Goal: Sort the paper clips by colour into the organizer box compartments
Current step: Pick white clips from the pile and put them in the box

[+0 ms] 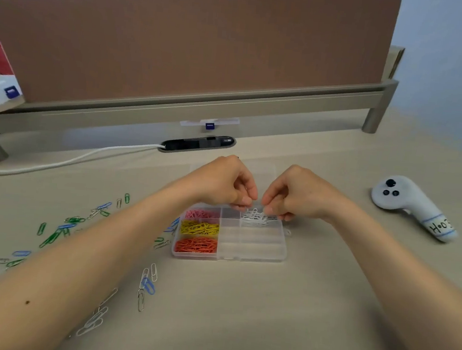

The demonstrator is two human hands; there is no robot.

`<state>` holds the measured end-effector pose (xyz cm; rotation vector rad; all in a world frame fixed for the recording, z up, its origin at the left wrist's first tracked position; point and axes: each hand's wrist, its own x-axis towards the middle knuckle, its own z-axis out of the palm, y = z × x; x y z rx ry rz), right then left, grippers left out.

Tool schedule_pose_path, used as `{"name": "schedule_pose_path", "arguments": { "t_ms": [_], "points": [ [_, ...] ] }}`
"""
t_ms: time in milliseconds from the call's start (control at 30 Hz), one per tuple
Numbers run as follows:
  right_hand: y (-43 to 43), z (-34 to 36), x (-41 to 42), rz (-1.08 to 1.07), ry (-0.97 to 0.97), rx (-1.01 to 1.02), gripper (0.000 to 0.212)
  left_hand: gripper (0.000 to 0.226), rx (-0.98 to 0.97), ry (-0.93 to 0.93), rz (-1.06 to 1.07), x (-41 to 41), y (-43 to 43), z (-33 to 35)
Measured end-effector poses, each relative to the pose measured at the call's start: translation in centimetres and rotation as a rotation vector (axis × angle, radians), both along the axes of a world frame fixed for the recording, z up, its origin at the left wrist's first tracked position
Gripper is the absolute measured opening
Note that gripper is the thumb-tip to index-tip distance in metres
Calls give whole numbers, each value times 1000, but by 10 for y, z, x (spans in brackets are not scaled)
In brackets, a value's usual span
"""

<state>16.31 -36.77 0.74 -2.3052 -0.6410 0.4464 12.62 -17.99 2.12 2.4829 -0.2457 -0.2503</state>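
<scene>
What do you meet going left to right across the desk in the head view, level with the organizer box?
Loose green paper clips → orange paper clips in the organizer box → white paper clips → white controller.

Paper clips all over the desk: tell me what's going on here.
A person sorts clips by colour. The left hand and right hand pinch white clips over the organizer box. Pink clips, yellow clips and orange clips fill its left column; green clips, blue clips and silver clips lie loose on the table.
</scene>
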Motion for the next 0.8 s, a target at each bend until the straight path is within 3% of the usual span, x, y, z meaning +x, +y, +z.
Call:
{"name": "schedule_pose_path", "arguments": {
  "t_ms": [300,467,800],
  "points": [
    [4,-4,3,47,-160,-132,5,11,112,-98,-16,-5,16,-3],
    [1,3,13,33,-249,-152,15,8,127,-127,53,-12,25,-9],
    [22,4,12,190,-184,-373,5,22,209,-111,37,-24,20,-21]
  ]
}}
